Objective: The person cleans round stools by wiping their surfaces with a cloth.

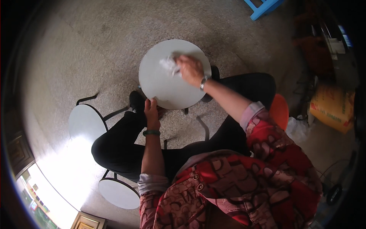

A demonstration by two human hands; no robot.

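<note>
A round stool (160, 83) with a pale grey top and dark rim stands between my feet. Pressed to its upper part is a crumpled white cloth or tissue (169, 66), gripped in my right hand (191, 70), which is blurred. My left hand (152, 111) holds the near left edge of the stool top; the thumb and a finger show above, while the other fingers are partly hidden below. Most of the stool's legs are hidden beneath the top.
Two similar round stools, one beside my left knee (85, 118) and one lower down (120, 193), stand at left. A blue plastic stool (264, 10) is at the far edge. At right are an orange-red round object (279, 112), a clear plastic bag (298, 128) and a printed yellow sack (331, 107).
</note>
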